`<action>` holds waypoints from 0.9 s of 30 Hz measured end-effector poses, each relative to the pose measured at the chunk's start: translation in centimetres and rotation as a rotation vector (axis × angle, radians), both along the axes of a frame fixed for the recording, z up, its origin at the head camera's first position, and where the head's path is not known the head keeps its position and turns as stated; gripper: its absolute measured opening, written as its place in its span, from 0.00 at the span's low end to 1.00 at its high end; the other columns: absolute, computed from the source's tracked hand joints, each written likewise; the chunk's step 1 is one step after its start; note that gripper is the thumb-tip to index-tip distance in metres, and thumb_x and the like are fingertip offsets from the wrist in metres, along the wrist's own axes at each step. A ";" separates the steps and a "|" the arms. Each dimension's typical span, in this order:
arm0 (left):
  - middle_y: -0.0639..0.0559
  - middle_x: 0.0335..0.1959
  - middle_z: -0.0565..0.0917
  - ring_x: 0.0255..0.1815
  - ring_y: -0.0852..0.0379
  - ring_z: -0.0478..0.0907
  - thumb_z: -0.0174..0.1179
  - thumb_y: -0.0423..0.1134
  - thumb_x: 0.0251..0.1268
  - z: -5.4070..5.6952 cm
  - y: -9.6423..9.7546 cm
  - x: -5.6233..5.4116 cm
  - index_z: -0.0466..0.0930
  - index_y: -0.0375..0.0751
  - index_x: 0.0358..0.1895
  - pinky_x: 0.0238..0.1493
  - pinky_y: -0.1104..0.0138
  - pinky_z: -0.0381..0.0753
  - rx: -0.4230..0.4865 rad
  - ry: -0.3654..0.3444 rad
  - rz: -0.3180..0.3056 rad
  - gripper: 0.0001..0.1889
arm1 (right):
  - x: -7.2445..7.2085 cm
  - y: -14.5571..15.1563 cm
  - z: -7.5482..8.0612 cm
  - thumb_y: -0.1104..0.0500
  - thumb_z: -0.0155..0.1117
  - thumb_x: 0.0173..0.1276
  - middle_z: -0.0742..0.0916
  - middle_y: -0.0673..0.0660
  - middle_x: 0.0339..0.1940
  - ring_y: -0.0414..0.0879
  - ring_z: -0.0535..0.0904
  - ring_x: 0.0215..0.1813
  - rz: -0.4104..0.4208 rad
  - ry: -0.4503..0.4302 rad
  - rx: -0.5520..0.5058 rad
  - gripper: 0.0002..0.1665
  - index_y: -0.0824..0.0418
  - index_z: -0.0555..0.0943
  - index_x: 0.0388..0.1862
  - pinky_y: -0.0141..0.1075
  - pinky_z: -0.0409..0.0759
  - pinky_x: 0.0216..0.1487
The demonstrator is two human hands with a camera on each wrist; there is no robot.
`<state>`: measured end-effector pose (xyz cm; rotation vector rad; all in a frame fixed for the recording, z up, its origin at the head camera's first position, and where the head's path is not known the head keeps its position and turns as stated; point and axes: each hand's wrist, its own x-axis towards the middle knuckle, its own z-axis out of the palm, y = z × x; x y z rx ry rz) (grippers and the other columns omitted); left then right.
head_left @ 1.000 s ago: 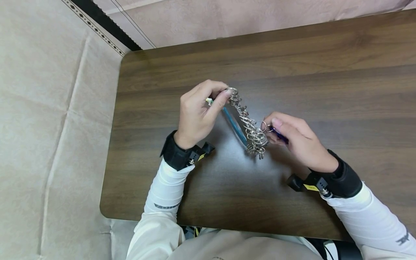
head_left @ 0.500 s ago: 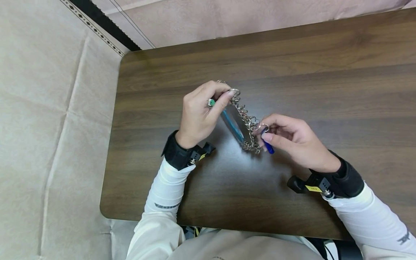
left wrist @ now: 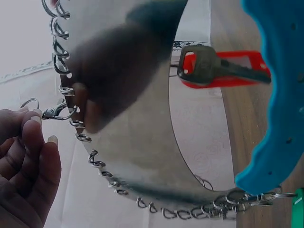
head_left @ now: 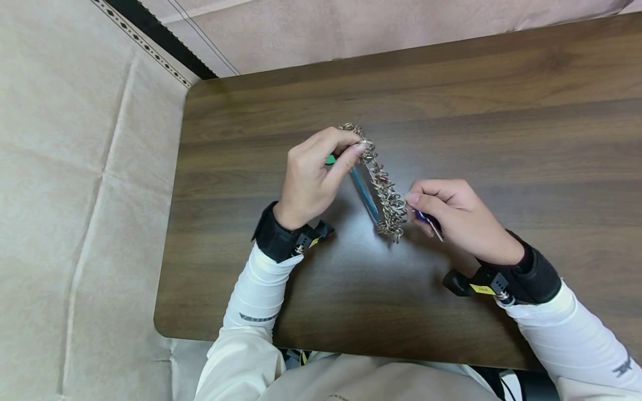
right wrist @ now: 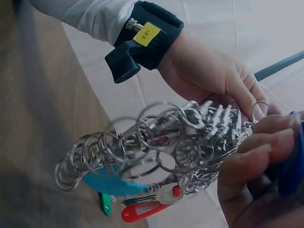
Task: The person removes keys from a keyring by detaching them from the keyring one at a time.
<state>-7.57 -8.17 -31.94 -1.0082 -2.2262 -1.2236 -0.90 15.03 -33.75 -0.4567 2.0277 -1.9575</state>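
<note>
Silver ring-fringed plate (left wrist: 133,147), between left hand (head_left: 315,174) and right hand (head_left: 453,218)

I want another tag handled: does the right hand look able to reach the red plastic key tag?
Probably not yet: the right hand holds a dark blue plastic tag. Once freed, likely: in the right wrist view, little besides a silver metal key shows in front of the red plastic key tag.

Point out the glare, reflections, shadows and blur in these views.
Head: pale glare on the wooden table, with a soft shadow below the right hand. Left wrist: the shiny metal plate mirrors a dark, blurry shape; the upper-left corner looks washed out. Right wrist: the blue key tag, cut off by the right edge, looks soft.
</note>
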 end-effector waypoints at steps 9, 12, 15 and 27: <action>0.44 0.33 0.84 0.32 0.57 0.76 0.62 0.32 0.72 -0.2 0.1 0.0 0.83 0.31 0.42 0.35 0.65 0.78 -0.044 -0.071 -0.037 0.05 | -0.1 -0.3 0.1 0.69 0.48 0.80 0.75 0.52 0.16 0.42 0.65 0.16 -0.078 0.049 -0.163 0.18 0.67 0.86 0.38 0.38 0.61 0.16; 0.45 0.34 0.86 0.34 0.58 0.78 0.62 0.33 0.72 -0.3 0.2 0.0 0.84 0.32 0.42 0.37 0.65 0.79 -0.059 -0.087 -0.044 0.06 | -0.2 -0.5 0.2 0.69 0.47 0.80 0.76 0.52 0.16 0.42 0.65 0.17 -0.082 0.059 -0.241 0.18 0.69 0.85 0.37 0.37 0.60 0.16; 0.45 0.34 0.87 0.33 0.59 0.79 0.62 0.33 0.72 -0.3 0.3 0.0 0.84 0.32 0.41 0.36 0.66 0.79 -0.069 -0.093 -0.051 0.06 | -0.2 -0.6 0.3 0.70 0.46 0.80 0.76 0.52 0.15 0.44 0.65 0.16 -0.082 0.050 -0.314 0.19 0.70 0.83 0.33 0.37 0.60 0.16; 0.48 0.32 0.88 0.30 0.60 0.78 0.63 0.35 0.71 -0.6 0.7 0.0 0.86 0.35 0.37 0.34 0.70 0.77 -0.115 -0.167 -0.066 0.06 | -0.3 -0.7 0.2 0.72 0.42 0.79 0.79 0.55 0.15 0.45 0.70 0.14 -0.072 0.044 -0.396 0.22 0.70 0.80 0.28 0.36 0.67 0.15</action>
